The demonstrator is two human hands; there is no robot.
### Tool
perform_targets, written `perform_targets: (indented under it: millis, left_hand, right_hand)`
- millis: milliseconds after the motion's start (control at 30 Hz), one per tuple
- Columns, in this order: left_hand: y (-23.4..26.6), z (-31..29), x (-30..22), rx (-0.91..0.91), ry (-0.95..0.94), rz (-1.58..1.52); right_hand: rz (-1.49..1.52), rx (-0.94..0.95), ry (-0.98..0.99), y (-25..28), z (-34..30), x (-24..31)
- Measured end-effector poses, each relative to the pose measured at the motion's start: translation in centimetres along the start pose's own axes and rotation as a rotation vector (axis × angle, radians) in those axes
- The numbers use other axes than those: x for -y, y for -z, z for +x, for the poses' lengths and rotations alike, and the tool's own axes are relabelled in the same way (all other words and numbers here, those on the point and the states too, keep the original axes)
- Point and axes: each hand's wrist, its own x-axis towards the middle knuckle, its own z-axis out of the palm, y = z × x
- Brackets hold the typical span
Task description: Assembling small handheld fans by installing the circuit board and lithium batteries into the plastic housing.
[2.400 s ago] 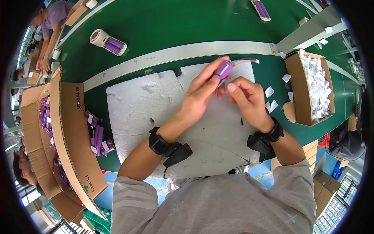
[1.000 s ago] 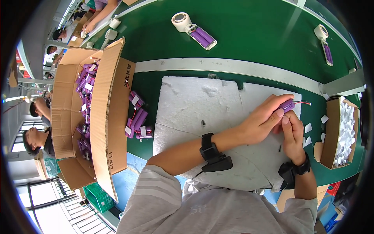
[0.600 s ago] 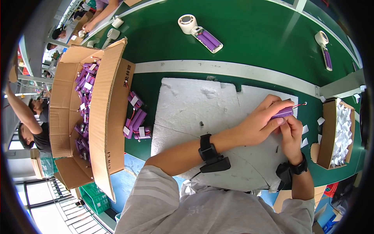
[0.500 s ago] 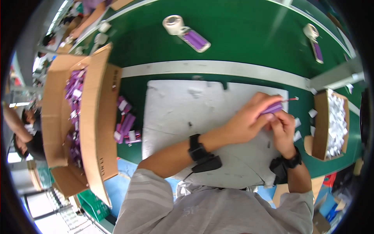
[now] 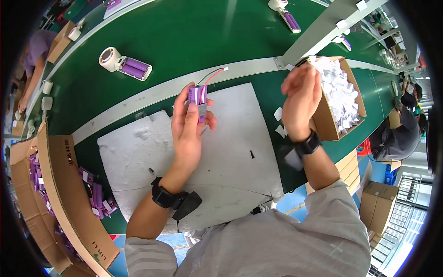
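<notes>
Green table (image 5: 198, 37) in front of me, white foam slab (image 5: 230, 138) on it, big cardboard box (image 5: 74, 184) at the left, small carton (image 5: 323, 121) of white paper slips (image 5: 341, 101) at the right. Left hand (image 5: 187, 134) clamped on a purple battery pack (image 5: 195, 94), held above the slab, red and black wires (image 5: 213, 75) pointing up. Right hand (image 5: 301, 104) at the small carton's near edge, fingers bunched; can't tell whether they pinch anything.
</notes>
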Motion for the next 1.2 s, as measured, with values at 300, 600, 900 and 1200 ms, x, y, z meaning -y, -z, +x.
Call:
perform_targets:
  millis: [300,600,900,1200]
  left_hand:
    - [0.2,0.0,0.2,0.029,0.031,0.152]
    - [0.1,-0.2,0.2,0.012,0.013,0.141]
    - [-0.1,-0.5,0.0,0.028,0.033,0.144]
    - [-0.1,-0.4,-0.1,0.022,0.039,0.162]
  right_hand:
    - [-1.252,0.423,0.464,1.3,1.7,-0.4]
    - [-1.76,0.392,0.523,3.0,1.2,-2.8]
    - [-1.361,0.453,-0.041,1.8,2.1,2.7]
    - [-1.268,0.636,-0.182,3.1,2.5,5.2]
